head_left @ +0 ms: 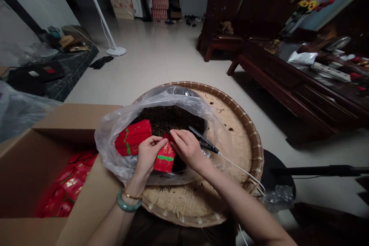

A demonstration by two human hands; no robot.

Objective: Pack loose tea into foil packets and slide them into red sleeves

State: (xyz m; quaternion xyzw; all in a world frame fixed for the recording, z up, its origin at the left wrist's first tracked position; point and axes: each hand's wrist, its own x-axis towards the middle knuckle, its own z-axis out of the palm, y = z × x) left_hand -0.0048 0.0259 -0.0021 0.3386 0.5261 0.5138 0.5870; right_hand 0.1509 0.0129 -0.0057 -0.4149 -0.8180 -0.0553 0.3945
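A small red packet (165, 163) with a green band is held up by its top edge over an open clear plastic bag (112, 127). My left hand (148, 153) pinches its upper left corner, and my right hand (187, 146) has its fingers closed at the upper right. Dark loose tea leaves (164, 117) fill the bag. On the leaves, left of my hands, lies a stack of red packets (138, 132). A black hand-held sealer (206, 140) with a white cord rests on the bag's right side, just beyond my right hand.
The bag sits on a round woven bamboo tray (242, 142) dotted with stray leaves. An open cardboard box (83, 184) at left holds several red packets (70, 188). A dark wooden table (288, 80) stands at right, a white fan stand (116, 51) further back.
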